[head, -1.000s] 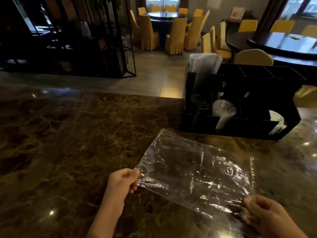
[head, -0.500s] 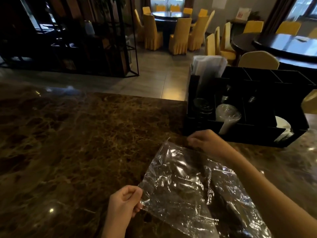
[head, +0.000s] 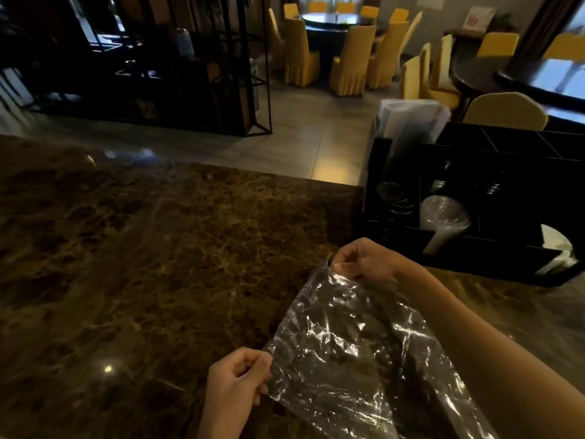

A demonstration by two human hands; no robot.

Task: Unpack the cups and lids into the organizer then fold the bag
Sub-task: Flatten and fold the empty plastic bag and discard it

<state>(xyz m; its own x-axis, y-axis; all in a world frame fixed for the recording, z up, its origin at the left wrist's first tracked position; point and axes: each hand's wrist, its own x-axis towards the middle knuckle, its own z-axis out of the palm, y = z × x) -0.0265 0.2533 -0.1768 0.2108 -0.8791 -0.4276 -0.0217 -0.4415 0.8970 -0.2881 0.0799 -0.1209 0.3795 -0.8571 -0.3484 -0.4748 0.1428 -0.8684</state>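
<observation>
The marble worktop [head: 133, 255] stretches bare to the left, its far edge meeting the floor. The black organizer [head: 493, 198] stands at the far right with cups [head: 443, 217] inside. The clear bag [head: 357, 353] lies near the front edge, the right hand [head: 364, 259] pinching its far corner and the left hand [head: 235, 381] its near-left corner.

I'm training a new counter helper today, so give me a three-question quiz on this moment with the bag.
1. True or false: the clear plastic bag still holds cups.
2. Which hand pinches the bag's far corner? A) left hand B) right hand
3. Fill in: the stack of clear cups lies in the black ____.

Key: 1 false, it looks empty; 2 B; 3 organizer.
</observation>
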